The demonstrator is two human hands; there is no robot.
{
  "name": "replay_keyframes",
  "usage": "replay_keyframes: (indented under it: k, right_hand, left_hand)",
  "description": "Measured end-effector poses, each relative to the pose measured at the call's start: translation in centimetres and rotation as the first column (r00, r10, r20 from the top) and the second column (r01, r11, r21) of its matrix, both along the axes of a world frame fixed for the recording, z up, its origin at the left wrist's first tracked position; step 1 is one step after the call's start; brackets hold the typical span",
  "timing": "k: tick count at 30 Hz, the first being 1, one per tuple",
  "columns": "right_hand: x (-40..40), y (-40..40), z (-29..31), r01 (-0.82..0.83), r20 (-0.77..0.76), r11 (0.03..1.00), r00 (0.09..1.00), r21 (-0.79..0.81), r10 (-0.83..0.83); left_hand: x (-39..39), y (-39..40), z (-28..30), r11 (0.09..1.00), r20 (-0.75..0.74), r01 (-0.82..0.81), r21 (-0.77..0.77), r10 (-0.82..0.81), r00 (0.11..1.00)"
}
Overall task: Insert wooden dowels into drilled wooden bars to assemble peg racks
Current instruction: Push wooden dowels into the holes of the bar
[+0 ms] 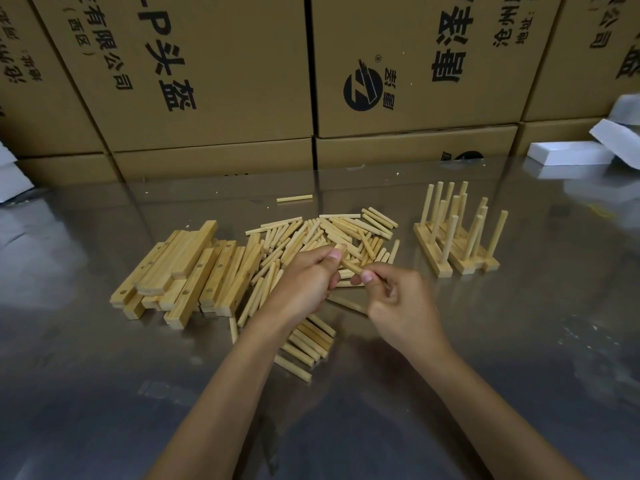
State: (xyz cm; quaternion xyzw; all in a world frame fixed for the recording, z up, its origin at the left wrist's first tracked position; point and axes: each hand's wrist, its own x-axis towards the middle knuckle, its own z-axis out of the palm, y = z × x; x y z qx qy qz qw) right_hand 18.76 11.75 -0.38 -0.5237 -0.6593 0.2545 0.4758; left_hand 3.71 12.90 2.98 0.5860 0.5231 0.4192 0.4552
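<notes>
Centrally, left hand (304,278) and right hand (398,299) both pinch one dowel (349,265) between thumb and fingers, held just above the loose dowel pile (329,233) at mid-frame. Drilled bars (183,268) lie stacked left of centre. Finished peg racks (457,237) stand upright at right of centre. Steel table (104,393) under everything; cardboard boxes (221,71) fill the upper frame, white foam pieces (568,152) upper right.
</notes>
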Motion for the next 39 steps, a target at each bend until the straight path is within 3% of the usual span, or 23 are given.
replay_keyframes:
  k: [3, 7, 13, 15, 18, 20, 22, 23, 24, 25, 28, 30, 32, 35, 39]
  right_hand:
    - [-0.1, 0.1, -0.1, -0.023, -0.111, 0.999, 0.994, -0.046, 0.018]
    - [0.1, 0.2, 0.6, -0.044, -0.164, 0.996, 0.986, -0.083, 0.030]
    - [1.8, 0.9, 2.1, -0.173, -0.328, 0.968, 0.939, -0.180, 0.107]
    - [2.4, 0.8, 2.7, -0.269, -0.427, 0.942, 0.890, -0.203, 0.162]
    - [2.8, 1.1, 2.8, -0.307, -0.513, 0.925, 0.844, -0.225, 0.156]
    - [2.3, 1.3, 1.9, -0.193, -0.370, 0.952, 0.924, -0.237, 0.095]
    - [1.6, 1.4, 0.3, -0.041, 0.090, 0.986, 0.994, -0.160, 0.055]
    - [1.1, 1.3, -0.5, -0.014, 0.345, 0.996, 0.937, -0.092, 0.045]
    - [0.6, 1.2, -1.1, -0.017, 0.497, 0.999, 0.867, -0.044, 0.037]
    - [0.3, 1.2, -1.6, -0.020, 0.549, 1.000, 0.836, -0.015, 0.025]
    - [0.2, 1.1, -1.2, -0.017, 0.446, 1.000, 0.895, 0.011, 0.011]
    - [0.3, 0.9, -0.7, -0.111, 0.256, 0.994, 0.961, 0.015, 0.104]
    - [-0.3, -0.1, 0.1, -0.232, 0.166, 0.967, 0.963, 0.101, 0.214]
    - [-1.4, -0.9, 0.5, -0.285, 0.186, 0.929, 0.952, 0.235, 0.245]
    - [-1.3, -0.8, 0.6, -0.257, 0.209, 0.929, 0.956, 0.265, 0.205]
  left_hand:
    - [0.3, 0.0, -0.1, 1.000, -0.049, -0.004, 0.023, 0.005, 0.999]
    - [0.3, 0.0, -0.2, 1.000, -0.006, 0.028, -0.013, -0.029, 1.000]
    - [-0.8, -0.1, 0.1, 0.976, -0.021, 0.194, -0.096, -0.197, 0.980]
    - [-1.1, -0.2, 0.4, 0.986, 0.008, 0.150, -0.072, -0.150, 0.989]
    - [-1.9, 0.2, 0.7, 0.996, 0.060, -0.085, -0.032, 0.087, 0.994]
    - [-3.0, 0.6, 0.8, 0.972, 0.079, -0.232, -0.027, 0.233, 0.969]
    - [-4.0, 0.9, 0.8, 0.954, 0.132, -0.291, -0.070, 0.298, 0.945]
    - [-4.4, 1.1, 0.7, 0.951, 0.181, -0.289, -0.107, 0.304, 0.935]
    - [-4.8, 1.2, 0.6, 0.950, 0.222, -0.275, -0.148, 0.303, 0.927]
    - [-5.0, 1.2, 0.5, 0.948, 0.252, -0.255, -0.190, 0.298, 0.921]
    - [-5.0, 1.3, 0.0, 0.951, 0.370, -0.157, -0.267, 0.251, 0.894]
    - [-4.9, 1.4, -0.2, 0.951, 0.408, -0.129, -0.279, 0.239, 0.881]
    - [-4.6, 1.6, -0.3, 0.952, 0.397, -0.119, -0.282, 0.229, 0.889]
    - [-3.7, 1.6, -0.6, 0.956, 0.342, -0.104, -0.274, 0.198, 0.919]
    - [-3.1, 1.5, -0.5, 0.962, 0.254, -0.099, -0.255, 0.166, 0.953]
